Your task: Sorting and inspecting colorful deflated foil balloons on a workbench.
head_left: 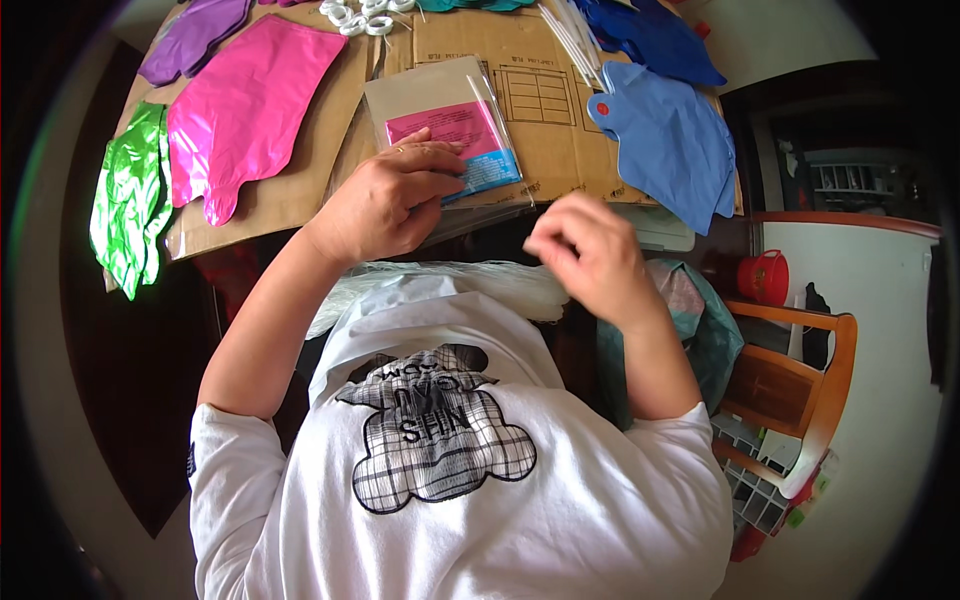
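Observation:
A clear plastic packet [478, 150] lies at the cardboard's near edge, with a grey-beige upper part, a pink and a light blue section, and a white stick along its right side. My left hand [395, 195] grips its lower left part, fingers bent over the pink and blue area; the thumb is hidden. To the right of the packet, my right hand [592, 255] hovers in front of the edge, apart from it. Its fingers are curled in and slightly blurred, so whatever may be between them does not show.
On the cardboard [545, 170] lie flat foil balloons: pink [245, 105], green [132, 195], purple [195, 40], light blue [665, 140] and dark blue [650, 40]. White ribbon rolls [365, 18] and white sticks [572, 40] sit farther back. A wooden chair [785, 385] stands right.

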Tool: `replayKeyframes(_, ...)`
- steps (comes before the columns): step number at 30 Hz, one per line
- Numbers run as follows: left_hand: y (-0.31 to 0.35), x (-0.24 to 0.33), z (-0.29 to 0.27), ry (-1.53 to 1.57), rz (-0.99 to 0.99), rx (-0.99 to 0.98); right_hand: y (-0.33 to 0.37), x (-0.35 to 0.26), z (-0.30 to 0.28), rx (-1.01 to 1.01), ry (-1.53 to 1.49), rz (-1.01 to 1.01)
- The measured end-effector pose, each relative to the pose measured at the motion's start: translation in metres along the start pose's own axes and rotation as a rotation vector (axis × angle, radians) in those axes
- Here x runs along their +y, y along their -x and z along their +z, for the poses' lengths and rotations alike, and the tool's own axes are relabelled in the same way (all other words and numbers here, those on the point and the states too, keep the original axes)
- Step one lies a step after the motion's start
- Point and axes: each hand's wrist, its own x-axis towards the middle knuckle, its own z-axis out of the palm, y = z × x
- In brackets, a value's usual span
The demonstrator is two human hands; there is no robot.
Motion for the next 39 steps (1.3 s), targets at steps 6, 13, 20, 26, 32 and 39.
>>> replayKeyframes(6, 0.002, -0.002, 0.003, -0.003, 0.004, 0.005, -0.022, 0.025, 0.012, 0.055, 0.302, -0.156)
replayKeyframes(13, 0.001, -0.003, 0.003, -0.028, 0.035, 0.013, -0.020, 0.028, 0.019, -0.024, 0.522, -0.253)
replayKeyframes(20, 0.001, -0.004, 0.001, 0.023, 0.032, -0.019, -0.017, 0.017, 0.015, -0.053, 0.230, -0.181)
replayKeyframes(26, 0.001, -0.004, -0.001, 0.049, 0.031, -0.056, 0.015, -0.024, 0.023, -0.346, -0.380, -0.096)
replayKeyframes(32, 0.001, -0.006, 0.000, 0.052, 0.035, -0.053, 0.023, -0.044, 0.001, -0.660, -0.922, -0.066)
replayKeyframes(39, 0.011, 0.002, -0.005, -0.025, 0.117, 0.023, 0.038, 0.022, 0.017, -0.257, 0.728, 0.169)
